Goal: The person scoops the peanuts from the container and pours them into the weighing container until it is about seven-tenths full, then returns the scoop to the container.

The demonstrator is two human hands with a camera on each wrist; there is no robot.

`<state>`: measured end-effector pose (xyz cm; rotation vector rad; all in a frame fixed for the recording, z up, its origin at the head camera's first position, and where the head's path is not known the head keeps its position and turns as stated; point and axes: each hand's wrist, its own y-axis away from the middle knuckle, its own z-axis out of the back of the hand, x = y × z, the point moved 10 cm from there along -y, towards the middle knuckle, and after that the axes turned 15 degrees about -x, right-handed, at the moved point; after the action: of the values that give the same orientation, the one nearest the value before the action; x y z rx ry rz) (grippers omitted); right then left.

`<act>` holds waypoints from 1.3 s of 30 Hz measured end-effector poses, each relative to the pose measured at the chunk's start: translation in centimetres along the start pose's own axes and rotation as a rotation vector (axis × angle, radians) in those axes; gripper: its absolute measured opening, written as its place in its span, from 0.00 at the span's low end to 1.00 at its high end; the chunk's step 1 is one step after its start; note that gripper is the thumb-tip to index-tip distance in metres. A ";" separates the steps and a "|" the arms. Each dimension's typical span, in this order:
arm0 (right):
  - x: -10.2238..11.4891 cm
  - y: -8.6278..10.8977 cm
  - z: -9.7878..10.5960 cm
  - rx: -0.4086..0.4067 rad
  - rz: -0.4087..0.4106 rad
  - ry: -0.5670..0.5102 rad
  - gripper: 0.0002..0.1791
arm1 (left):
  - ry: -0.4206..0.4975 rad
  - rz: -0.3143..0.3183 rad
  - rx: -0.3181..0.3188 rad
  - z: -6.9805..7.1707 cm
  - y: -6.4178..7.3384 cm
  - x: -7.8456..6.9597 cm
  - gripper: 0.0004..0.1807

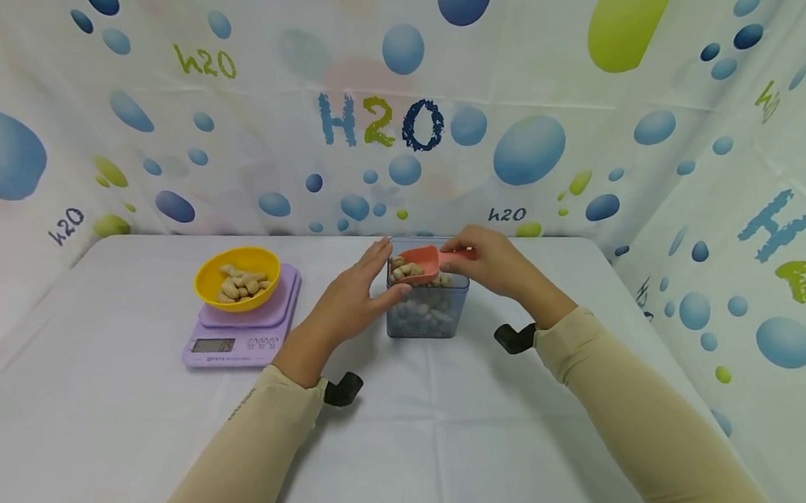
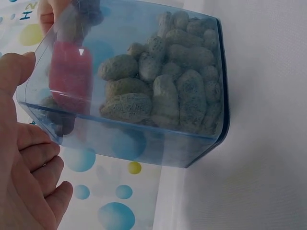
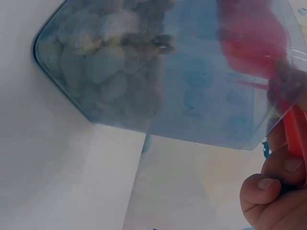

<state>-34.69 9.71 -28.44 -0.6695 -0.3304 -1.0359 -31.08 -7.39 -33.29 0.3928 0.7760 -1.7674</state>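
A clear bluish bin (image 1: 421, 317) stands on the table, partly filled with peanuts in shells (image 2: 165, 91). My right hand (image 1: 487, 263) grips the handle of a red scoop (image 1: 426, 260), which sits at the bin's mouth with several peanuts in it. Through the bin's wall the scoop (image 3: 254, 40) shows in the right wrist view, above the heap. My left hand (image 1: 353, 298) rests at the bin's left rim, thumb toward the near side and fingers extended. In the left wrist view the left hand (image 2: 31, 167) is beside the rim.
Left of the bin stands a purple kitchen scale (image 1: 236, 357) with a lit display. On it sits a yellow bowl (image 1: 202, 290) holding several peanuts. A white cloth (image 1: 502, 454) covers the table, and a patterned curtain (image 1: 258, 145) hangs behind.
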 end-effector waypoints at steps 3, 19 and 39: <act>-0.5 0.4 0.5 -0.014 -0.019 -0.009 0.20 | 0.005 0.008 -0.002 -0.1 0.1 0.1 0.47; -3.7 1.3 3.3 -0.074 -0.159 -0.175 0.23 | 0.066 0.014 0.002 0.2 0.2 -0.1 0.48; 0.3 -1.9 3.2 -0.071 -0.109 -0.171 0.22 | -0.084 0.139 -0.074 10.4 3.8 5.7 0.49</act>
<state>-36.07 10.92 -25.17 -0.8136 -0.4851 -1.1003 -28.26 -19.17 -30.34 0.3132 0.7346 -1.6108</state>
